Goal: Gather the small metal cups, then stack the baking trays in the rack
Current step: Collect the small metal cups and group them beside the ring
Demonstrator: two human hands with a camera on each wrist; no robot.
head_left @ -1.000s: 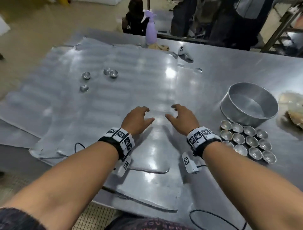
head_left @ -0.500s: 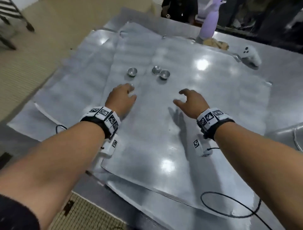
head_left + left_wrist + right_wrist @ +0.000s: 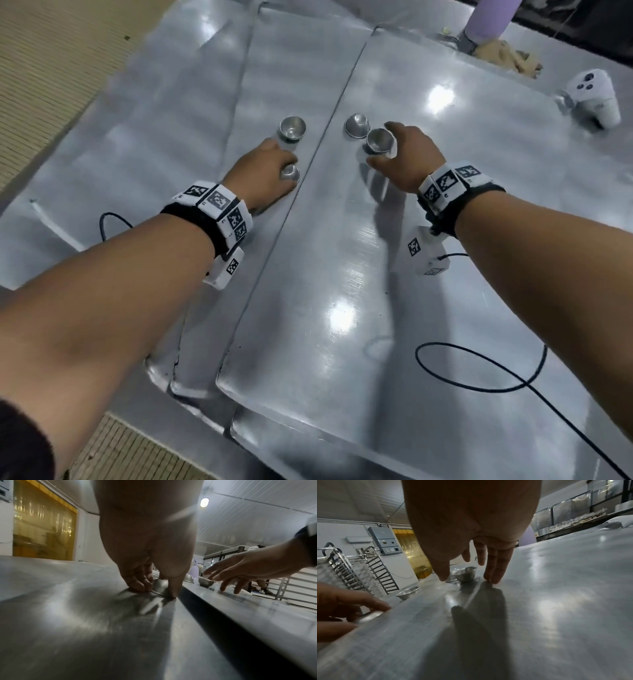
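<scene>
Several small metal cups lie on overlapping flat baking trays [image 3: 376, 274]. My left hand [image 3: 287, 170] pinches one overturned cup [image 3: 291, 173] between thumb and fingers; the left wrist view shows that cup [image 3: 160, 586] still on the tray. Just beyond it stands an upright cup [image 3: 292, 127]. My right hand [image 3: 383, 145] hovers with straight, spread fingers around another upright cup [image 3: 378, 138], thumb [image 3: 442, 573] on one side, fingers [image 3: 496, 572] on the other, not closed on it. An overturned cup [image 3: 357, 125] sits right behind.
A purple spray bottle [image 3: 489, 20], a cloth [image 3: 507, 56] and a white controller [image 3: 596, 92] sit at the far right. A black cable [image 3: 479, 373] loops over the near tray. Tray racks [image 3: 339, 566] stand off the table's left; floor lies beyond that edge.
Both hands have reached forward to the loose cups. My left hand has closed on the nearest cup, and my right hand has come around the upright one.
</scene>
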